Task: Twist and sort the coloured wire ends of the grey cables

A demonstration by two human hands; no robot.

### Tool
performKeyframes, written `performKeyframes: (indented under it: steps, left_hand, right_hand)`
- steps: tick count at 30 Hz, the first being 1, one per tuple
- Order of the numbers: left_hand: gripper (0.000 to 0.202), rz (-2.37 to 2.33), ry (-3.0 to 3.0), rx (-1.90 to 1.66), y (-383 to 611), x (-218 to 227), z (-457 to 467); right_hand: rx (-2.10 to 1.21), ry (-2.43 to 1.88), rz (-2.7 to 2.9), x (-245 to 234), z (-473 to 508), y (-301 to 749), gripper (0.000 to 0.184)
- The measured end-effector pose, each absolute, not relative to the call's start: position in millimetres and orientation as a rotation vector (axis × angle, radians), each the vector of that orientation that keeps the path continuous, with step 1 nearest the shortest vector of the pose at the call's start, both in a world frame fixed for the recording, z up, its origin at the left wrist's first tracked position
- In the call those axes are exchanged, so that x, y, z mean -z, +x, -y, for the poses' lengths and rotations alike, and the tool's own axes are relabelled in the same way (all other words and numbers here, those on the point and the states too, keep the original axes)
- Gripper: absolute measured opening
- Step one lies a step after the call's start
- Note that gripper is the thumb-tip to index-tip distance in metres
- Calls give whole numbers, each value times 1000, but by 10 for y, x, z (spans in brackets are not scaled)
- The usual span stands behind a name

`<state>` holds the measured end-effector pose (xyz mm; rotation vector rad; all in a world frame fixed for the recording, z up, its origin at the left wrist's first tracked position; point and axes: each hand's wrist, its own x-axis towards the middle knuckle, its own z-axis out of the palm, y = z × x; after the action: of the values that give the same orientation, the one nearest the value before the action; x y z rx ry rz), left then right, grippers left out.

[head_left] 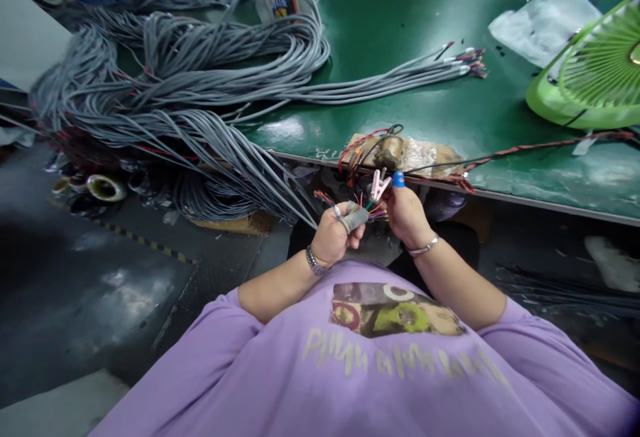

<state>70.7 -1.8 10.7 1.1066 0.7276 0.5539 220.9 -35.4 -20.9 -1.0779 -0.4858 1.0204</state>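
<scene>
My left hand (331, 235) is closed around the end of a grey multi-core cable (338, 211). A grey sleeve-like piece (355, 219) lies across its fingers; whether it is finger tape or a separate part I cannot tell. Thin coloured wires (376, 209) fan out toward the right. My right hand (407, 213) pinches at these wires, its fingertips partly hidden, with a blue cover (399, 179) on one finger. Just beyond the hands, at the bench edge, is a pale pink clip (379, 187).
A green bench (425, 10) carries a big heap of grey cables (190, 77) trailing off its left edge. Stripped cable ends (470, 63) point right. A taped wooden board (425, 157) with cords sits at the front edge. Right are a green fan (600, 70) and a plastic bag (543, 27).
</scene>
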Motion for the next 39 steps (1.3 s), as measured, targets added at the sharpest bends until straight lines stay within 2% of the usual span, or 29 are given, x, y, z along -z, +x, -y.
performKeyframes:
  steps: [3, 5, 10, 13, 31, 39]
  left_hand:
    - [37, -744, 1156, -570, 689, -65, 21]
    - [38, -754, 1199, -575, 671, -29, 21]
    - [40, -768, 1266, -560, 649, 42, 24]
    - [39, -778, 1284, -548, 652, 51, 34]
    - [39, -806, 1190, -636, 666, 45, 93]
    - [39, -775, 1073, -601, 665, -99, 100]
  right_hand:
    - [-1265, -1034, 497, 198, 418, 2221, 59]
    - [-1379, -1038, 556, 157, 485, 2229, 54]
    - [-1268, -1092, 634, 102, 591, 2195, 33]
    - [-1235, -1108, 629, 121, 602, 2164, 28]
    - [-1197, -1103, 587, 78, 629, 2098, 28]
    - [-1429, -931, 383, 216, 478, 2356, 50]
